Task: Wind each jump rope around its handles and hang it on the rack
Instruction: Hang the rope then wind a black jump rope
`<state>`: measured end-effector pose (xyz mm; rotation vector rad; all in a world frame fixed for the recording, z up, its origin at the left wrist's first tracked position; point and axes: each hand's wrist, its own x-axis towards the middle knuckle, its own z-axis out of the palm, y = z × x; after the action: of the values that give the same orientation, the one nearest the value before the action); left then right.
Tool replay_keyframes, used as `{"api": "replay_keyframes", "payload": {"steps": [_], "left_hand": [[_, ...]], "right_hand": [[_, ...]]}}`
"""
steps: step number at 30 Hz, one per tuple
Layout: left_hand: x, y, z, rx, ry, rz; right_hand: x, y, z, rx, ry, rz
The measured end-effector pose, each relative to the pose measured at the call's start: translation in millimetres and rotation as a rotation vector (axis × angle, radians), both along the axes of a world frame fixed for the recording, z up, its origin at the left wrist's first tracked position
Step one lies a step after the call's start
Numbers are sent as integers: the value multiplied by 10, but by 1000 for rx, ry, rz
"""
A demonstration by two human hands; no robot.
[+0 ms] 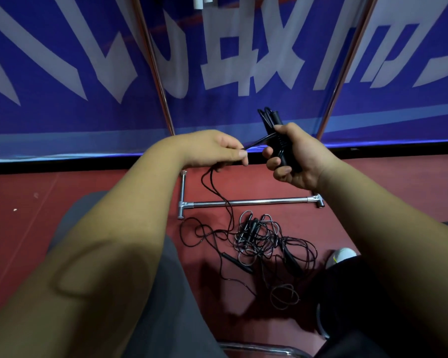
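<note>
Jump rope (pixel 276 140): handles bundled upright in the right hand (pixel 298 161), fingers (pixel 273 163) wrapped round them. The left hand (pixel 212 151) pinches the cord taut just beside.

Risk, I judge: trailing cord (pixel 207 184) snags in the rope pile (pixel 264 241) on the floor (pixel 373 182), loosening wraps.

Rack base bar (pixel 248 202) lies just beyond the pile. Open room between the uprights (pixel 344 65).

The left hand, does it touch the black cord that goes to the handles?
Touching. The head view shows the left hand pinching the cord at its fingertips; the cord runs taut to the handles gripped by the right hand.
</note>
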<state>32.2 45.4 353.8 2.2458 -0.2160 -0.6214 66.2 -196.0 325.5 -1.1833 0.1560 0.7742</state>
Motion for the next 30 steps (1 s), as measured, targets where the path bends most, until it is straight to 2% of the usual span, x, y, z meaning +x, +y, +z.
{"api": "replay_keyframes", "payload": {"steps": [3, 7, 12, 16, 20, 24, 27, 30], "left_hand": [[20, 31, -95, -48, 90, -9], [-12, 6, -113, 109, 65, -39], [-26, -8, -33, 219, 2, -91], [6, -18, -37, 191, -131, -43], [7, -92, 4, 62, -98, -95], [-18, -176, 82, 73, -166, -98], [-25, -193, 88, 109, -210, -47], [-21, -185, 74, 161, -265, 0]], "right_hand": [[5, -35, 53, 6, -3, 93], [-53, -67, 98, 9, 5, 309], [-92, -84, 137, 36, 33, 440], [-182, -69, 74, 8, 70, 720], [-312, 42, -81, -81, 100, 1027], [-334, 119, -217, -293, 82, 963], [-285, 111, -285, -507, -4, 804], [-197, 108, -336, -574, -64, 563]]}}
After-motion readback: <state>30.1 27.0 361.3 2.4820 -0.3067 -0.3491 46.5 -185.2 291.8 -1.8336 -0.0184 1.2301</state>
